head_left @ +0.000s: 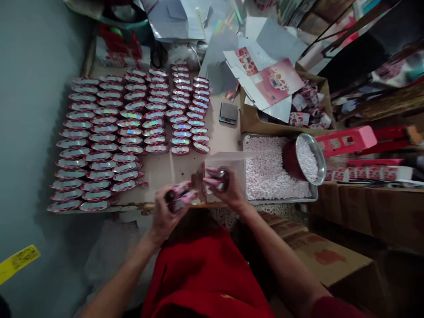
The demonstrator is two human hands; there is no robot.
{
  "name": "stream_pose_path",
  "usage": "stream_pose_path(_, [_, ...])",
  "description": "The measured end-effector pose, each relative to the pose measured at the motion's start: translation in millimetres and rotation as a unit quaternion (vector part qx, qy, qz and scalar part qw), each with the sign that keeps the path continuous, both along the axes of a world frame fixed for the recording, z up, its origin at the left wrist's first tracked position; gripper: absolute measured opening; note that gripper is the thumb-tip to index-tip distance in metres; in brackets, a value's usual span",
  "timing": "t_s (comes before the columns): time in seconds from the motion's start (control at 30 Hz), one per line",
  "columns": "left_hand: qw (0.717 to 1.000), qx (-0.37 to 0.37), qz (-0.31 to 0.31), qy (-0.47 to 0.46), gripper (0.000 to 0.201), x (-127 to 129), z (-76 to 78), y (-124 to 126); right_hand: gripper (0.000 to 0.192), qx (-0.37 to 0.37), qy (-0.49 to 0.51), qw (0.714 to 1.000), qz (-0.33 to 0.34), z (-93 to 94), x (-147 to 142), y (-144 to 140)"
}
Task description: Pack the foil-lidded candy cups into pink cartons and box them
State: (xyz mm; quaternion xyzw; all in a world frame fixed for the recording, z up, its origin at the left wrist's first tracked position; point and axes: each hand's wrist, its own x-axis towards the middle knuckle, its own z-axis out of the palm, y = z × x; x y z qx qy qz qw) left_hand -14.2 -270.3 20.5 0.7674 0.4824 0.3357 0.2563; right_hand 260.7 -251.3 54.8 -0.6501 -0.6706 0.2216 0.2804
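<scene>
Left hand [165,212] fingers clamped on one small pink foil packet [180,197] at the worktop's [185,163] near edge. Right hand [228,187] fingers closed on a second packet [215,176]; both blurred, print unreadable. Six uneven rows of filled packets [109,137], too many to count surely. One tray of white pellets [265,172], one scoop [306,159], one scale [228,112].

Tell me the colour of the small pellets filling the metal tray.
Pale pink and white pellets fill the metal tray, clearest in the head view.
</scene>
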Motion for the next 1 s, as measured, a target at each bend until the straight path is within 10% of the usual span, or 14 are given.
stream_pose_path(0.2, [0.989,-0.009,-0.122,0.077,0.068,147,-44.0,83,0.06,-0.053,-0.144,0.988,0.022,-51.5,126,20])
stream_pose_path(0.33, [0.959,-0.001,-0.154,0.237,0.054,162,-67.9,100,0.049,-0.063,-0.218,0.971,0.069,-66.4,126,26])
stream_pose_path(0.57, [0.938,-0.078,-0.03,0.336,0.062,201,-58.8,85,0.056,-0.065,-0.247,0.967,0.006,-80.7,105,44])
stream_pose_path(0.67, [0.942,-0.048,-0.03,0.33,0.069,184,-51.1,86,0.065,-0.059,-0.23,0.97,-0.045,-72.1,98,35])
stream_pose_path(0.83, [0.967,0.057,0.023,0.247,0.06,82,-40.5,130,0.046,-0.017,-0.021,0.999,-0.017,-31.2,30,0])
stream_pose_path(1.0, [0.954,0.035,0.006,0.296,0.062,40,-82.3,183,0.059,-0.002,-0.04,0.999,0.021,-31.1,-78,83])
